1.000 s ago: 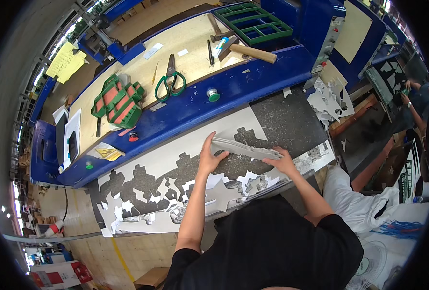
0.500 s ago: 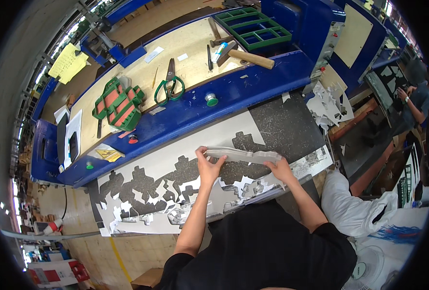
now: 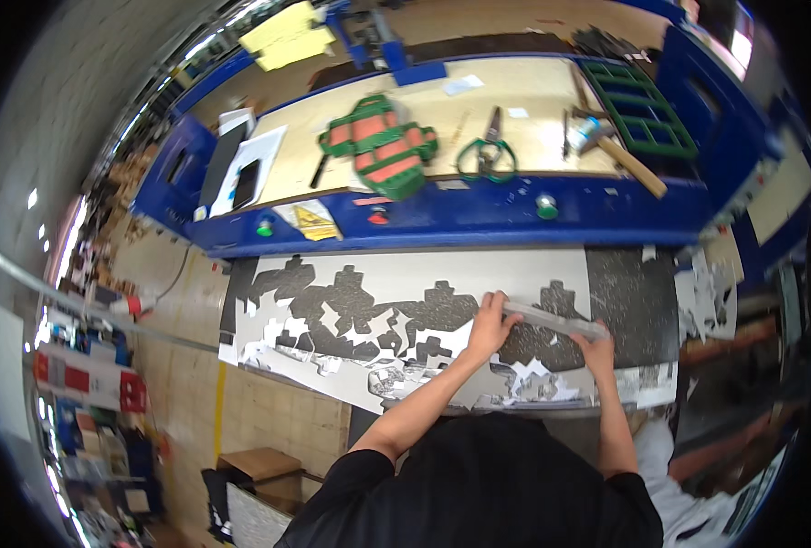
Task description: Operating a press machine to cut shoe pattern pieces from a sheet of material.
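Note:
Between my two hands is a thin stack of cut grey-white card pieces [image 3: 553, 320], seen nearly edge-on. My left hand [image 3: 490, 329] grips its left end, thumb on the near side. At the right end, the fingers of my right hand [image 3: 595, 349] are closed round it. The stack is held over a large white sheet [image 3: 424, 268] full of jagged cut-out gaps. Under the sheet lies a dark speckled board [image 3: 636, 310], which shows through the gaps. White scraps [image 3: 533, 376] lie near the board's front edge, close below my hands.
Beyond the board runs a blue machine beam [image 3: 479, 212] with green and red buttons. On the pale worktop lie a green-and-pink cutting die [image 3: 383, 151], green-handled scissors [image 3: 488, 160], a hammer [image 3: 634, 166], a green grid frame [image 3: 647, 114] and a phone [image 3: 247, 183]. Scrap sheets [image 3: 707, 288] hang at right.
The whole view has turned, so the machine beam now lies nearly level and things sit further right. Both hands still hold the card stack, which now slopes down to the right.

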{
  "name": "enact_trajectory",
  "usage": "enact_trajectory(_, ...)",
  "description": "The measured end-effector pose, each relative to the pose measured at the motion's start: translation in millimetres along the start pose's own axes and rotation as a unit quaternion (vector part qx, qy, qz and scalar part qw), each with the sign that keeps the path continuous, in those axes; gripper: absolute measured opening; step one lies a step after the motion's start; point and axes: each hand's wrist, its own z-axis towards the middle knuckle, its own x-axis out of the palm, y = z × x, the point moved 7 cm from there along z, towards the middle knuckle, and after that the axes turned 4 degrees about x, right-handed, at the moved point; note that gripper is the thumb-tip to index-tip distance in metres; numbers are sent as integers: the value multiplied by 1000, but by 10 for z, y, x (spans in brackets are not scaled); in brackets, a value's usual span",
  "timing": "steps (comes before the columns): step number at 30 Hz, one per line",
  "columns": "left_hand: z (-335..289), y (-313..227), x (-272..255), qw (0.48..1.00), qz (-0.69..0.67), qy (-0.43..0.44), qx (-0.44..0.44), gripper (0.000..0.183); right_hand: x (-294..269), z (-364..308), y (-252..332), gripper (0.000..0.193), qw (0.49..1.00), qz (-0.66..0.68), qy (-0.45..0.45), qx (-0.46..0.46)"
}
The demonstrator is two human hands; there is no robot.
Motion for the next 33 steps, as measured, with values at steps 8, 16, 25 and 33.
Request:
enact_trajectory(8, -445, 153, -1281, 894, -325, -307, -43, 66, 518, -78, 1279, 34, 996, 21, 1, -92)
enact_trajectory(16, -779, 977, -2024, 811, -522, -194, -176, 19, 2209, -627, 2860, 41, 977, 173, 98, -73)
enact_trajectory(25, -1017, 2162, -3829, 843, -415, -330, -90, 30, 1939, 374, 5468, 53, 959, -169, 88, -212)
enact_trajectory(33, -852, 2025, -3913, 857, -447, -248, -58, 22, 2689, 1939, 5273, 114, 900, -412, 132, -49)
